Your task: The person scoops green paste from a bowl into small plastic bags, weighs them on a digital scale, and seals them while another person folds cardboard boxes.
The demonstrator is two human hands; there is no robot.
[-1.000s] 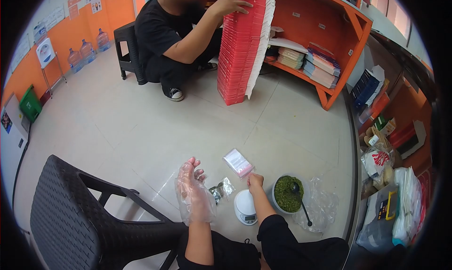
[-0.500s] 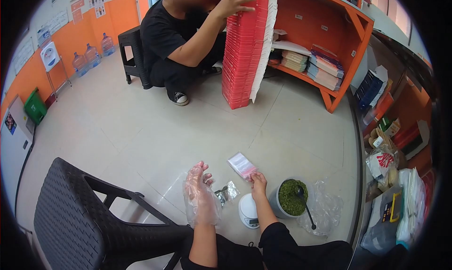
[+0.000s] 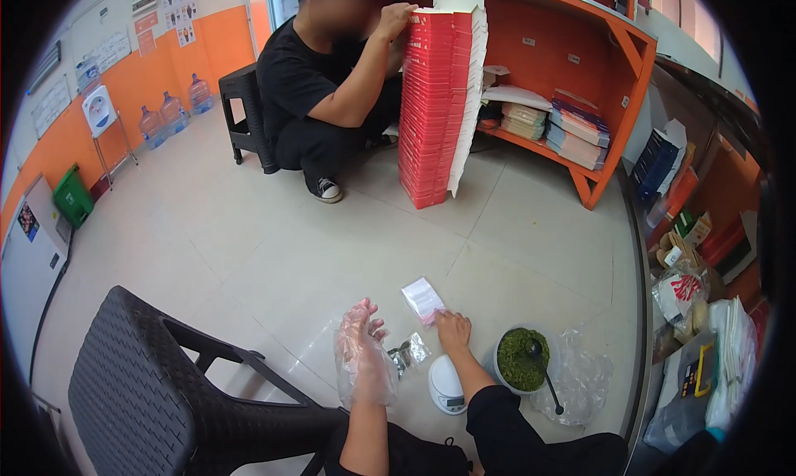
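Observation:
My left hand [image 3: 362, 352] wears a loose clear plastic glove. Its palm is turned up and the fingers are slightly curled, with nothing in them. My right hand [image 3: 453, 331] is bare, its fingertips closed at the near edge of a pack of small clear plastic bags [image 3: 423, 298] with a pinkish edge, lying on the floor. Between my hands lie small silvery clear packets [image 3: 410, 353]. A white kitchen scale [image 3: 447, 385] stands below my right wrist. Right of it is a tub [image 3: 503, 376] of chopped green stuff [image 3: 520, 360] with a black spoon [image 3: 547, 381] in it.
A crumpled clear plastic bag [image 3: 580, 372] lies beside the tub. At left stands a black woven-pattern stool [image 3: 137, 376]. Across the floor a person [image 3: 311, 94] squats, a hand on a tall stack of red boxes [image 3: 431, 111]. An orange shelf [image 3: 572, 70] stands behind.
My right hand has turned palm down over the pack's near edge, and the pack now looks flatter on the floor. The other person's hand has moved lower and left on the stack.

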